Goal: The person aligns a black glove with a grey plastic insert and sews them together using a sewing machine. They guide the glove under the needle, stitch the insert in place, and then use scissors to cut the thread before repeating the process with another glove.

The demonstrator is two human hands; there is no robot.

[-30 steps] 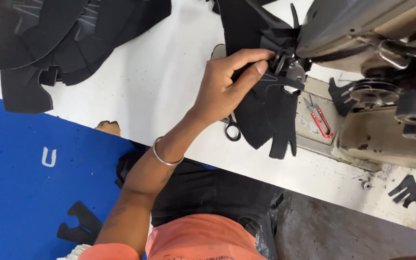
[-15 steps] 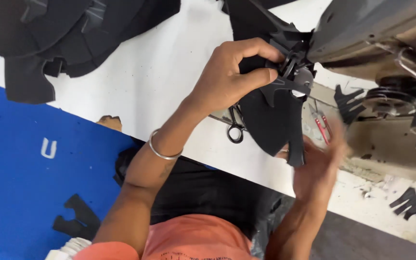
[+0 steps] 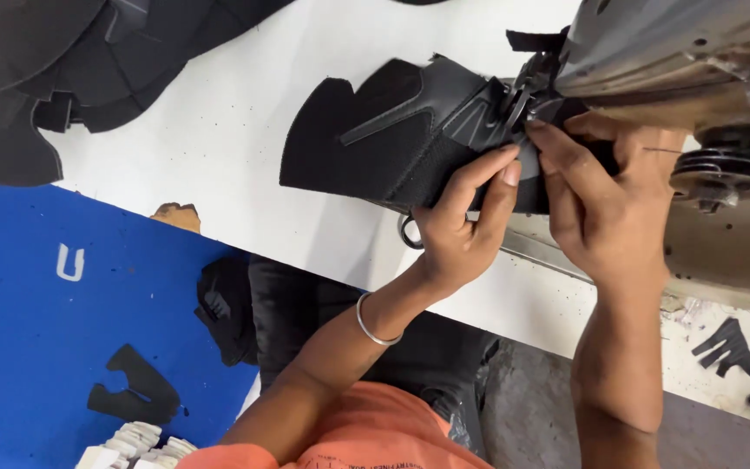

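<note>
Person seen from above: bare forearms, left hand (image 3: 457,234) and right hand (image 3: 605,204) ungloved. A thin silver bangle (image 3: 373,323) circles the left wrist. Orange shirt (image 3: 375,434), dark trousers (image 3: 349,321).

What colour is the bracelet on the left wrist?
The bracelet is silver, a thin metal ring; the head view shows it clearly.

Black shoe upper (image 3: 392,130), white table (image 3: 219,156), blue floor (image 3: 28,347).

The left hand (image 3: 462,230) reaches up from a bent wrist, fingers extended and pressed together, thumb beneath. Just beside it, the right hand (image 3: 605,204) is curled, index finger pointing toward the left fingertips, its forearm rising straight from below.
</note>
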